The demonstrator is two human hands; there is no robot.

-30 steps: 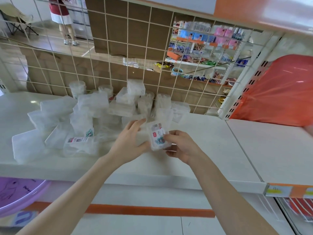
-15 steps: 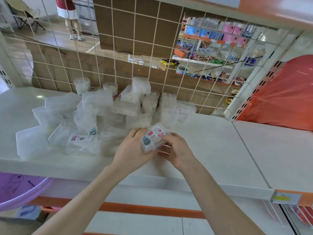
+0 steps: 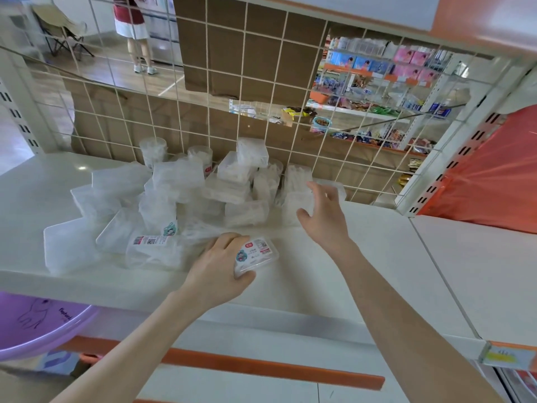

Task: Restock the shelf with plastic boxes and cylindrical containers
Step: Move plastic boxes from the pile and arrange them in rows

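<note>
My left hand grips a small clear plastic box with a label, low on the white shelf near its front edge. My right hand hovers open, fingers spread, just in front of the right end of a jumbled pile of clear plastic boxes. A couple of clear cylindrical containers stand upright at the back of the pile against the wire grid. Another labelled box lies on its side left of my left hand.
A wire grid back panel closes the shelf behind the pile. A purple basin sits below at the left. An orange bag fills the neighbouring bay at the right. A person stands far behind the grid.
My right hand has let go of the labelled box and moved up and right toward the pile. My left hand keeps the box and has lowered it to the shelf.
</note>
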